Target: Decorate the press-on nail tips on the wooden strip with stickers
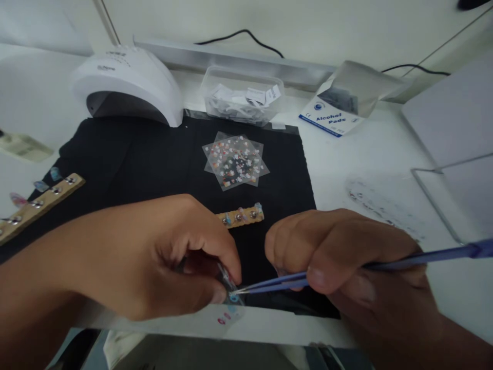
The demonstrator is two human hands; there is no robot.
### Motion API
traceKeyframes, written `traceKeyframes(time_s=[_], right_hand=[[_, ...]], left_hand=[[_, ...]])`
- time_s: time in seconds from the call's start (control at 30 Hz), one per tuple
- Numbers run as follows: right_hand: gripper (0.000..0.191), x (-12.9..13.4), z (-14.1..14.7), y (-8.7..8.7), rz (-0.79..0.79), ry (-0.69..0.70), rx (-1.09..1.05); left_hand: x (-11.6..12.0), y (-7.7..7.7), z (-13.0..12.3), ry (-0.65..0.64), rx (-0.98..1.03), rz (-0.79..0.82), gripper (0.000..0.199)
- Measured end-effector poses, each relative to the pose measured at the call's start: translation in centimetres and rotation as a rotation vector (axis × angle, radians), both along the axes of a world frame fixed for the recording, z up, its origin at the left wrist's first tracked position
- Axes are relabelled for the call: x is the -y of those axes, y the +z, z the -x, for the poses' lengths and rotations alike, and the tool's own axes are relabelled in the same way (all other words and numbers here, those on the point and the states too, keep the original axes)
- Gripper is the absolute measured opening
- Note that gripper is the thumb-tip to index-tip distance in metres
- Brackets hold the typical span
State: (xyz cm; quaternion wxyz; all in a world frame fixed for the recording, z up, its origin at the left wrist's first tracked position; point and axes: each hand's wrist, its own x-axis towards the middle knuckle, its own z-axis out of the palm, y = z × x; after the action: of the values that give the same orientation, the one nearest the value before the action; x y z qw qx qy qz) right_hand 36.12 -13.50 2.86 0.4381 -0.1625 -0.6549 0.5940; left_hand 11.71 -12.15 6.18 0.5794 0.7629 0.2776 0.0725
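Note:
My left hand [165, 262] is closed, with thumb and index finger pinching a small clear sticker sheet [233, 314] that carries blue and pink-red motifs. Part of the sheet is hidden behind the fingers. A pair of blue tweezers [283, 282] is gripped in my right hand [346, 257], fingers wrapped around it. Its metal tips meet the sheet at a blue motif beside my left thumb; whether they hold a piece of it is too small to tell. Just beyond my hands lies a short wooden strip [246, 216] bearing small decorated nail tips on metal studs.
A black mat [154, 169] covers the white table, with patterned clear sheets [235, 160] fanned on it. Behind stand a white nail lamp [131, 77], a clear plastic box [242, 97] of packets and an alcohol pads box [331, 121]. Another nail-tip strip [46, 200] lies left.

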Motion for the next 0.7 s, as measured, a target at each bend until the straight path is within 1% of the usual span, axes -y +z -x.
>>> traceKeyframes(time_s=[0.13,0.23,0.33,0.43,0.53,0.63,0.7], right_hand=[[0.020,0.1,-0.2,0.0,0.023,-0.003,0.050],[0.018,0.0,-0.1,-0.1,-0.016,0.007,0.010],[0.018,-0.1,0.2,-0.2,-0.027,0.014,0.015],[0.018,0.0,0.6,-0.2,-0.047,-0.013,-0.023],[0.018,0.1,0.9,-0.4,-0.061,-0.053,-0.066],[0.018,0.2,1.1,-0.4,-0.071,-0.043,-0.069],[0.018,0.2,1.0,-0.4,-0.077,-0.030,-0.059]], left_hand=[[-0.1,0.1,-0.1,-0.009,-0.008,-0.038,0.018],[-0.1,0.1,-0.2,0.000,-0.003,-0.026,0.017],[-0.2,0.1,-0.2,0.004,0.012,-0.023,0.015],[-0.3,0.0,-0.2,-0.013,0.016,-0.023,0.015],[-0.4,0.0,-0.3,-0.034,0.015,-0.032,0.020],[-0.3,0.1,-0.2,-0.038,0.008,-0.041,0.024],[-0.3,0.1,-0.1,-0.037,0.009,-0.038,0.023]])
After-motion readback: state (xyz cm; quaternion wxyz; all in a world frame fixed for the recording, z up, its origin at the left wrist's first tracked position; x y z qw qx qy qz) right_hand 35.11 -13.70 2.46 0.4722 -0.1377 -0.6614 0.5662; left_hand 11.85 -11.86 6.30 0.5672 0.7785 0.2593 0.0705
